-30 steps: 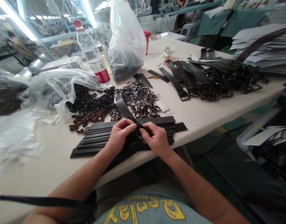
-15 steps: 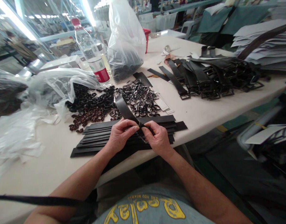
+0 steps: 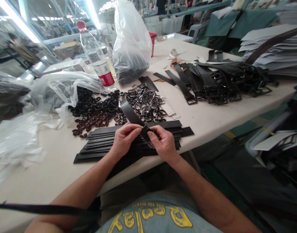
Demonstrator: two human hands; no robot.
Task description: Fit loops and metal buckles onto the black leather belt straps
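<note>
A black belt strap [image 3: 130, 111] is held between my two hands above the table. My left hand [image 3: 124, 137] pinches its edge, thumb and forefinger together. On the other side my right hand [image 3: 164, 140] grips the strap's near end, where a metal buckle [image 3: 149, 145] partly shows under the fingers. The strap's far part curves up and away. Beneath my hands lies a row of flat black straps [image 3: 97, 145]. Just beyond are a heap of metal buckles [image 3: 148, 97], black loops [image 3: 97, 103] and brown loops [image 3: 96, 120].
Finished-looking belts with buckles [image 3: 211, 81] lie piled at the right of the table [image 3: 211, 123]. A plastic bottle [image 3: 100, 61] and a clear bag of dark rolls [image 3: 131, 48] stand at the back. Plastic bags [image 3: 56, 90] cover the left side; stacked sheets [image 3: 267, 45] sit far right.
My left fingers have shifted slightly left along the strap's edge, and more of the strap shows between my hands. The near end has turned a little in my right hand.
</note>
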